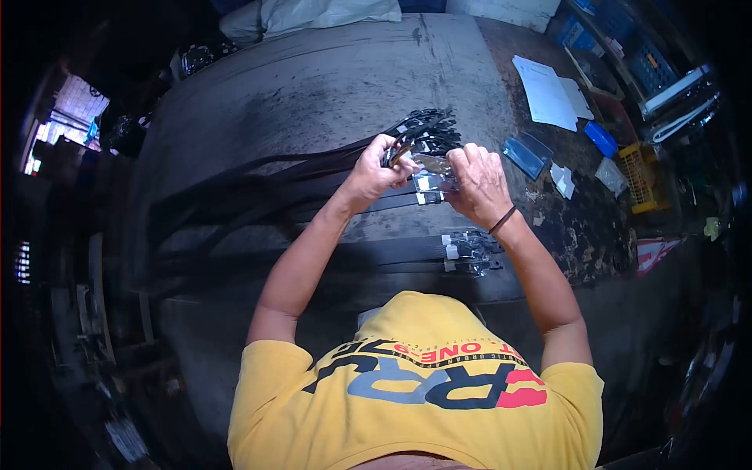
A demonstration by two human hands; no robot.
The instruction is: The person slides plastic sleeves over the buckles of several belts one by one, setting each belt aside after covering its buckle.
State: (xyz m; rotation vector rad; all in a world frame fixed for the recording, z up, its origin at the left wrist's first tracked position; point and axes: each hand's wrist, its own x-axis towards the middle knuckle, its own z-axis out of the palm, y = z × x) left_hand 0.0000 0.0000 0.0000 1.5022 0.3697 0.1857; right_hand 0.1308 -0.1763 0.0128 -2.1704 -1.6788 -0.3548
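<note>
A yellow shirt [423, 376] lies nearest the camera. Beyond it, the left hand [379, 174] is closed around a thin dark strip, exact count not discernible. The right hand [476, 182] pinches clear plastic [429, 166] just beside the left; the two hands appear to hold the work between them to keep it steady. Black straps [313, 161] on the desk [337, 86] extend leftward from the left hand, with a cluster of ends just beyond both hands. A second bundle [368, 254] lies nearer the body than either hand, its wrapped ends roughly level, presumably for order. Papers [544, 92] and a yellow basket [644, 178] lie rightward of the right hand, apparently set aside for working room.
</note>
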